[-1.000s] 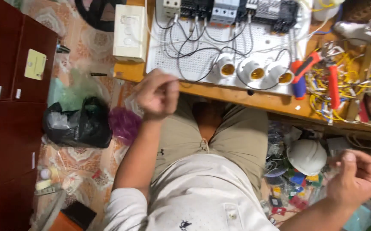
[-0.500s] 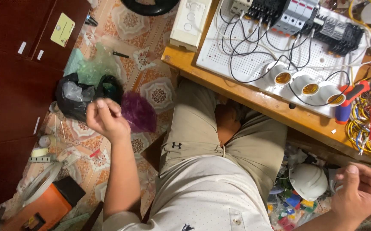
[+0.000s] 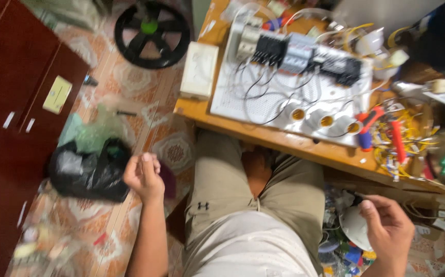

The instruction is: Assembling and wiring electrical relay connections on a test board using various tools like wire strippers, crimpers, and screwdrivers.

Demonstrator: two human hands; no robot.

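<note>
Sitting at wooden bench (image 3: 263,134) with white wiring board (image 3: 284,100), left hand (image 3: 143,177) loosely curled, empty, over black plastic bag (image 3: 86,172), right hand (image 3: 389,231) half-closed, contents unclear, needing steadier aim

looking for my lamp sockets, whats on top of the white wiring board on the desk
On the white wiring board: a row of breakers, black wires and three lamp sockets. Anything beneath the breakers is covered.

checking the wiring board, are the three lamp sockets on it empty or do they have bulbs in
Empty. The three lamp sockets on the white board show open mouths with bare brass insides; no bulb sits in any.
</note>
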